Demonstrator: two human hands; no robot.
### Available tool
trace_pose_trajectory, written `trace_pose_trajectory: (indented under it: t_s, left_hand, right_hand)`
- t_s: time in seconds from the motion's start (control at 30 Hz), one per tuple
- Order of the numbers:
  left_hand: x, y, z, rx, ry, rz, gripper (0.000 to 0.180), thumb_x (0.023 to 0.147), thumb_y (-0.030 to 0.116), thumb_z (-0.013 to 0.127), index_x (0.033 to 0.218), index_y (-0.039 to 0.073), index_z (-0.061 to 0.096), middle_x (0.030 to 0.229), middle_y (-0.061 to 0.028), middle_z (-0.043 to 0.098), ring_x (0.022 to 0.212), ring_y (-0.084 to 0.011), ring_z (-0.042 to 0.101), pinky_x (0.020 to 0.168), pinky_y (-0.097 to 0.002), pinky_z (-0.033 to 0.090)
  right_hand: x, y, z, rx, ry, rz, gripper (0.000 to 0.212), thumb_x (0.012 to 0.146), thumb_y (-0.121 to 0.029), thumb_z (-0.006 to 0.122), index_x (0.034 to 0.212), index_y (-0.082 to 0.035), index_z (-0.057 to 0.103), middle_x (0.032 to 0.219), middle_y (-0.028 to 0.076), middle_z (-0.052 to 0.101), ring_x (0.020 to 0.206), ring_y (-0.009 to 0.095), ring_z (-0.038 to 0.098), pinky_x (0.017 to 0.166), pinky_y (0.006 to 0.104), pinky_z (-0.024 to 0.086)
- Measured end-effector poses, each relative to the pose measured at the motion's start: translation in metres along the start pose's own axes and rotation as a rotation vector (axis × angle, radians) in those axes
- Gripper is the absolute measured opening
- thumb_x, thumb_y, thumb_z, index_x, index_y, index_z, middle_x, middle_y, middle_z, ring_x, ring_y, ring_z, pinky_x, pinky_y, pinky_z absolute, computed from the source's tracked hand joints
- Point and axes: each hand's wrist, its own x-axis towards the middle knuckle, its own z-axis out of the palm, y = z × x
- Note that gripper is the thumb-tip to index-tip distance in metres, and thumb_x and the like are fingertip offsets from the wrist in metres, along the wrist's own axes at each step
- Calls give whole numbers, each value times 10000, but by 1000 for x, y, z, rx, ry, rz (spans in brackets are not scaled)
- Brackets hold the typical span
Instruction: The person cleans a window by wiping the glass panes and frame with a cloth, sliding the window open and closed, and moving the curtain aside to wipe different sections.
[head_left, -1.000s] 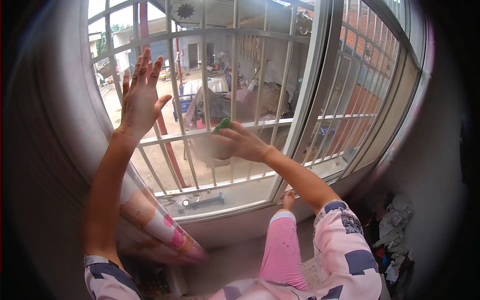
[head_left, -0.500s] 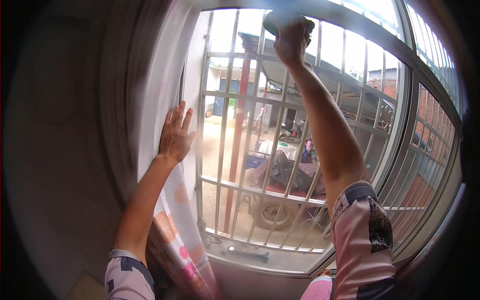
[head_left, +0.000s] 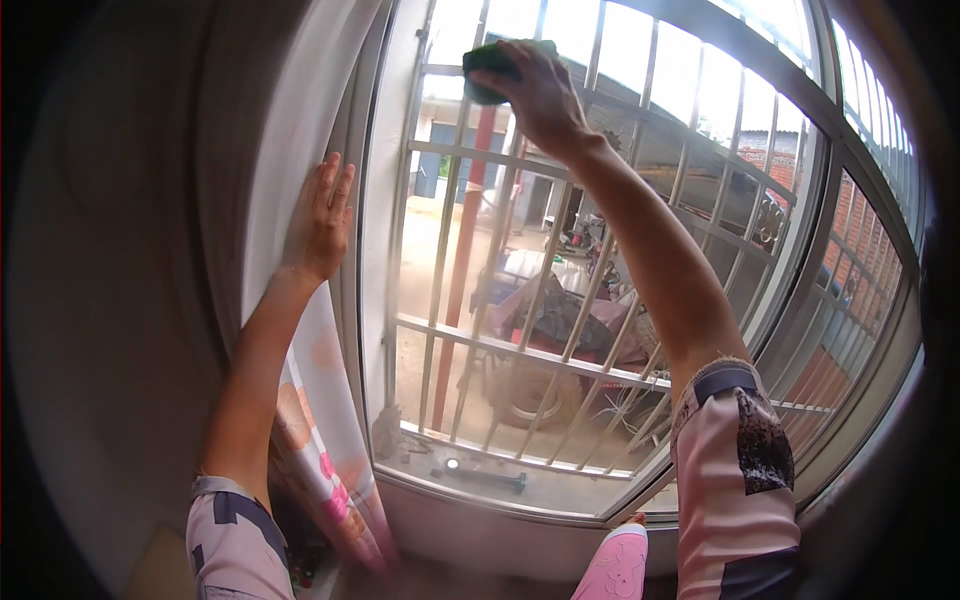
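Observation:
My right hand (head_left: 548, 105) is raised to the upper part of a window pane (head_left: 590, 490), its fingers wrapped round a dark green cloth or pad (head_left: 488, 78). The cloth appears to be pressed against the glass; its exact kind is hard to make out. Lower and to the left, my left hand (head_left: 326, 228) lies flat with fingers stretched upward against a pale curtain (head_left: 265, 220) beside the window frame. Nothing is held in it.
Metal bars (head_left: 480, 345) cross outside the glass. Beyond them are a red post (head_left: 455, 285), a tire (head_left: 530, 395) and covered goods in a yard. A small dark tool-like object (head_left: 490, 478) lies on the outer ledge. A pink patterned shoe (head_left: 615, 562) shows at the lower edge.
My right hand has moved left and slightly down across the pane with the green cloth. My left hand has shifted left and up along the curtain, its fingers now closer together.

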Motion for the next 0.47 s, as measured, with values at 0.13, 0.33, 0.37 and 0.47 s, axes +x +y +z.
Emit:
trace_pose_trajectory:
  t_s: [0.13, 0.33, 0.37, 0.47]
  left_hand:
    - [2, 7, 2, 67, 2, -3, 523, 862, 40, 461, 1358, 33, 294, 1382, -182, 313, 1254, -342, 335, 1066, -395, 271]
    - [9, 7, 4, -238, 270, -108, 428, 865, 79, 476, 1275, 12, 372, 1264, -218, 418, 1163, -368, 419, 981, -408, 355]
    - [7, -1, 0, -222, 252, -115, 428, 865, 79, 476, 1275, 12, 372, 1264, -218, 418, 1163, -368, 419, 981, -408, 355]
    - [12, 9, 6, -78, 218, -48, 420, 865, 96, 487, 1264, 13, 388, 1261, -207, 428, 1161, -362, 426, 983, -395, 358]
  right_hand:
    - [62, -17, -1, 168, 155, 518, 496, 732, 12, 558, 1211, -94, 486, 1251, 157, 461, 1278, 324, 275, 1029, 402, 277]
    - [-51, -178, 82, 302, 15, -19, 322, 780, -87, 551, 1004, -300, 639, 1296, 49, 367, 1253, 290, 314, 1043, 460, 257]
    - [-87, -208, 75, 305, -113, -111, 273, 781, -118, 554, 976, -289, 639, 1280, 43, 379, 1247, 280, 321, 1040, 460, 263]
    - [-168, -235, 61, 292, -238, -337, 252, 763, -151, 577, 969, -285, 630, 1286, 34, 377, 1264, 267, 304, 1045, 459, 260]
